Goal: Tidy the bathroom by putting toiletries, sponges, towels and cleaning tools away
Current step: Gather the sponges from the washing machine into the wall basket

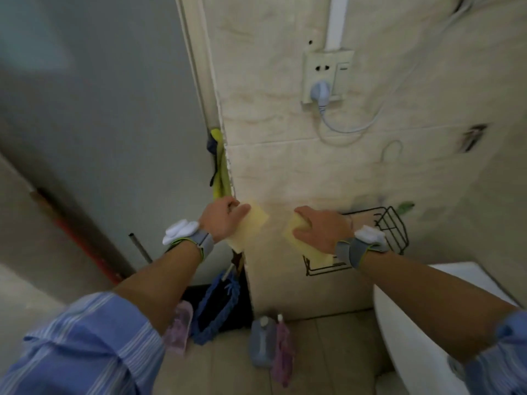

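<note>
My left hand (224, 219) grips a pale yellow sponge (251, 225) near the tiled wall's corner. My right hand (322, 229) holds a second pale yellow sponge (296, 238), pressed against the wall just left of a black wire rack (390, 226). The two sponges are held apart, about level with each other. A lower black wire shelf (316, 269) sits under my right wrist.
A yellow cloth (221, 166) hangs at the wall corner. A blue mop head (216, 306) stands on the floor below, with a grey bottle (262, 340) and purple bottles (282, 352) beside it. A plugged socket (325, 78) is above. A white toilet (410, 323) is on the right.
</note>
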A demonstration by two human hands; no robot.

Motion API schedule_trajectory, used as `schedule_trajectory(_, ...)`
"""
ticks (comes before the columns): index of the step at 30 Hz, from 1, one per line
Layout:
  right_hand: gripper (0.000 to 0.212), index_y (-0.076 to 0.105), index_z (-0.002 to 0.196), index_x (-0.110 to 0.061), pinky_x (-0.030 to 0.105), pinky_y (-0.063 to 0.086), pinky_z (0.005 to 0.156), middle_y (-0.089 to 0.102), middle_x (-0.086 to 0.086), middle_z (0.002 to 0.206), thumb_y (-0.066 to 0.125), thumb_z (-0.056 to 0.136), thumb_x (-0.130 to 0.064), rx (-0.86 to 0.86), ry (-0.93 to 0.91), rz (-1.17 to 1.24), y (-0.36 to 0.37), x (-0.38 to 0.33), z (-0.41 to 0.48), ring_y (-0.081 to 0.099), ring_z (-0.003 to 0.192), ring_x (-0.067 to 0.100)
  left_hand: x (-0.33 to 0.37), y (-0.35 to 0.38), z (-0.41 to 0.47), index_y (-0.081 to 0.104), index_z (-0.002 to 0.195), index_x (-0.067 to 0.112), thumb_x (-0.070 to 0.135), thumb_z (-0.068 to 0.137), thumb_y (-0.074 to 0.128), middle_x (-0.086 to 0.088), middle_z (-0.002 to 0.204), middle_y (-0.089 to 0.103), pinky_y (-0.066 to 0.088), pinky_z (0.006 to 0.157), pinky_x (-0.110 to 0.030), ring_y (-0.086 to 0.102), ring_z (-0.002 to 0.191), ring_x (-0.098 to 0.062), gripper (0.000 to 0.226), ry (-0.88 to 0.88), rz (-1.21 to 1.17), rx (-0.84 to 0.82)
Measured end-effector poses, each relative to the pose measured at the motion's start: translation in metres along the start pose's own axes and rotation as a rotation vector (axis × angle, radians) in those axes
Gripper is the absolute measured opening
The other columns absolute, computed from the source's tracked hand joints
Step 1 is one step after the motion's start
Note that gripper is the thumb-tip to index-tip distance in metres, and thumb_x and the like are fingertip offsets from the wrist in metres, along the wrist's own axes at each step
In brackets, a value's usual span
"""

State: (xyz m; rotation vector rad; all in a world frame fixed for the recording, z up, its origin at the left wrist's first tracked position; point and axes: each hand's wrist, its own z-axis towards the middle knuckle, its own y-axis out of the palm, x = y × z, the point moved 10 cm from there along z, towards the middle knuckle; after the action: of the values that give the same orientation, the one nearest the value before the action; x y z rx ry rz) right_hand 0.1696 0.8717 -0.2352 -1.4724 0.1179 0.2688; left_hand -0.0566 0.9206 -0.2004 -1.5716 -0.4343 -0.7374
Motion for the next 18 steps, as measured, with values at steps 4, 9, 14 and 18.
schedule_trajectory(4,0.051,0.043,0.127,-0.03,0.035,0.052,0.059,0.061,0.002,0.084,0.052,0.085,-0.058,0.046,0.093,-0.003,-0.02,0.081,0.002,0.059,0.071,0.025,0.046,0.058,0.038,0.059,0.111,0.016,0.047,0.087,0.062,-0.012,0.084,0.064,0.05,0.065,-0.038,0.063,0.079,-0.033,0.04,0.015,-0.143,-0.07)
schedule_trajectory(9,0.041,0.05,0.117,-0.027,0.028,0.039,0.056,0.055,-0.004,0.083,0.06,0.084,-0.05,0.048,0.195,0.054,-0.025,0.155,0.007,0.054,0.071,0.021,0.088,0.126,0.072,0.051,0.127,0.02,0.04,0.089,0.063,-0.011,0.093,0.064,0.055,0.077,-0.045,0.063,0.085,-0.03,0.045,0.07,-0.125,-0.158)
schedule_trajectory(14,0.034,0.055,0.109,-0.02,0.03,0.038,0.059,0.053,-0.001,0.084,0.066,0.084,-0.041,-0.032,0.235,0.172,-0.009,0.211,0.003,0.05,0.07,0.021,0.111,0.193,0.091,0.043,0.132,0.026,0.016,0.084,0.068,-0.002,0.097,0.052,0.06,0.063,-0.049,0.065,0.081,-0.032,0.055,0.069,-0.145,-0.302)
schedule_trajectory(18,0.026,0.058,0.102,-0.02,0.033,0.041,0.063,0.052,-0.003,0.087,0.069,0.083,-0.035,-0.017,0.264,0.259,-0.004,0.233,-0.002,0.052,0.075,0.023,0.121,0.226,0.089,0.051,0.117,0.018,0.012,0.08,0.072,-0.008,0.107,0.054,0.059,0.058,-0.033,0.063,0.079,-0.026,0.044,0.071,-0.116,-0.395)
